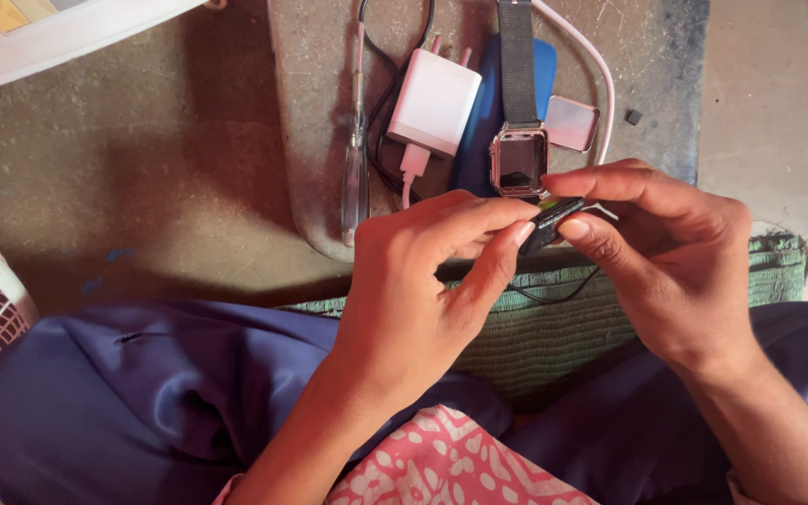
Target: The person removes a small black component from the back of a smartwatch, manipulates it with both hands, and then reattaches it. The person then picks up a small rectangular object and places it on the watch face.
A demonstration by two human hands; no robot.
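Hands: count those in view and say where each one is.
2. The left hand and the right hand meet at centre frame, both pinching one small black part just below the watch. No others show.

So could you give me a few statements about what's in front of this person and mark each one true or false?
1. Both hands pinch one small black part. True: the left hand and right hand meet on the black part.
2. The watch lies face down. False: the watch shows its dark screen, strap running away from the person.
3. A white charger lies left of the watch. True: the charger sits there, with a cable.
4. The screwdriver is in the right hand. False: the screwdriver lies untouched on the slab.
5. A green mat lies under the hands. True: the mat is woven.
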